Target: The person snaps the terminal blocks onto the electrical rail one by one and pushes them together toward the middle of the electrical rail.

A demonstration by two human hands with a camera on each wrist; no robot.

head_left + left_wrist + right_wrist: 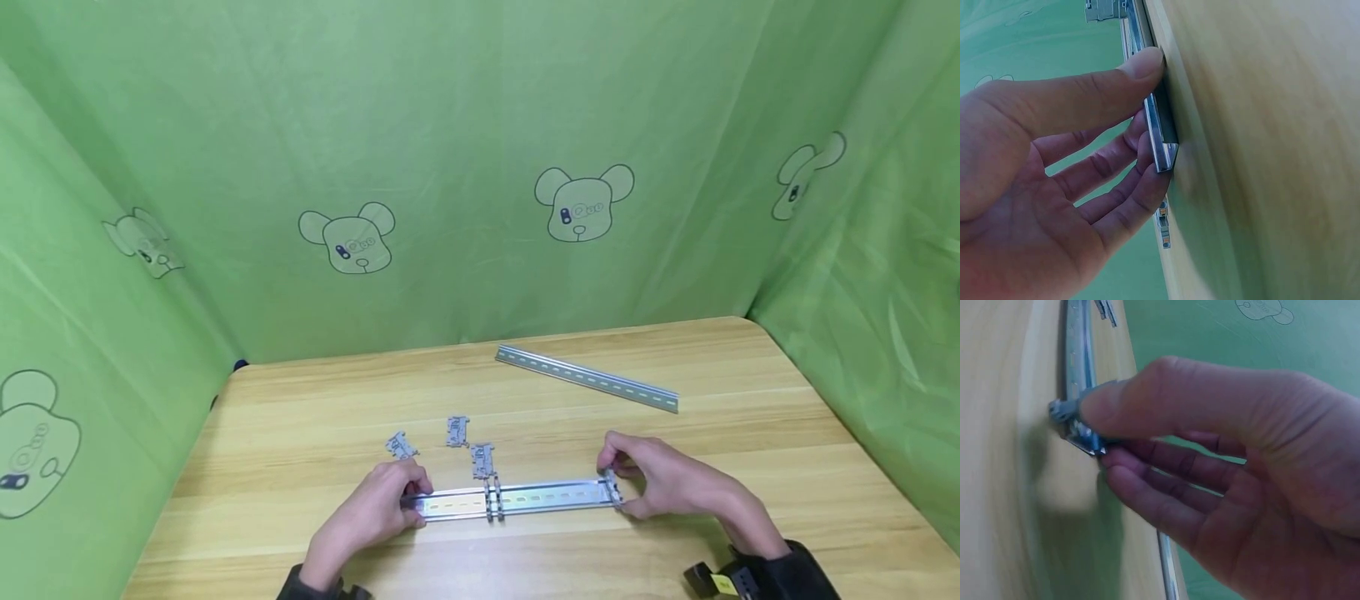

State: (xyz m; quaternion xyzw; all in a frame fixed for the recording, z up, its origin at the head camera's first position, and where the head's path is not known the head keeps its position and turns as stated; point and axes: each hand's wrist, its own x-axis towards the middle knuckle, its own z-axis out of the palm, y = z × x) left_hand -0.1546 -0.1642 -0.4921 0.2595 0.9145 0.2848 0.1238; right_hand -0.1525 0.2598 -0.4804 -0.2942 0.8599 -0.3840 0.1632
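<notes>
A slotted metal DIN rail (555,497) lies crosswise near the front of the table. My left hand (381,502) grips its left end, thumb on one edge and fingers on the other; the bare rail end (1161,147) shows in the left wrist view. At the opposite end, my right hand (667,480) pinches a thin grey terminal block (612,488) between thumb and fingers. That block (1063,411) sits across the rail's end in the right wrist view, partly hidden by the thumb. Two narrow terminal blocks (492,500) stand across the rail's middle.
Three loose grey pieces lie behind the rail: a tilted left one (401,445), a middle one (457,431), and a right one (483,460) close to the rail. Farther back, a second DIN rail (588,377) lies slantwise. Green cloth (465,300) encloses the wooden table (300,400).
</notes>
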